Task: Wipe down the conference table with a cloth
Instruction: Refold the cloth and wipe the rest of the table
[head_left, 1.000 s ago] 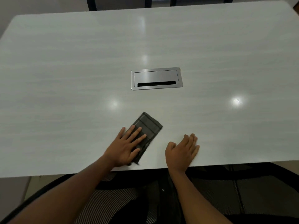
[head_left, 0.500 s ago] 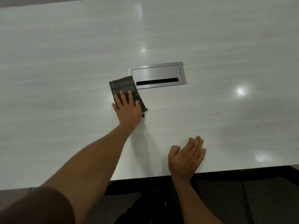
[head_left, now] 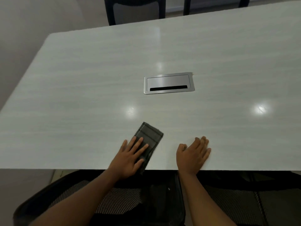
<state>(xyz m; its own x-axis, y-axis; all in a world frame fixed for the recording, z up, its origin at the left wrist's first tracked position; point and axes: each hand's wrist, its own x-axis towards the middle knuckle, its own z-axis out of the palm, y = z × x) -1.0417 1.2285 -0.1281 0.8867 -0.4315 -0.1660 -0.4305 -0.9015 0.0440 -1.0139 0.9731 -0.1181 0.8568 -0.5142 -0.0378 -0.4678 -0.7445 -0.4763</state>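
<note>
A folded dark grey checked cloth (head_left: 150,136) lies flat on the pale wood-grain conference table (head_left: 81,88), close to its near edge. My left hand (head_left: 130,158) presses flat on the cloth's near half, fingers spread and pointing up-right; the cloth's near end is hidden under my palm. My right hand (head_left: 193,154) rests palm down on the bare tabletop a hand's width to the right of the cloth, fingers together, holding nothing.
A silver cable box lid (head_left: 169,83) with a dark slot is set flush in the table's middle. Dark chairs (head_left: 135,10) stand beyond the far edge. A black mesh chair (head_left: 117,203) sits under the near edge, below my arms.
My left hand has pulled the cloth back from beside the cable box to the near edge of the table. My right hand has stayed planted near the edge.
</note>
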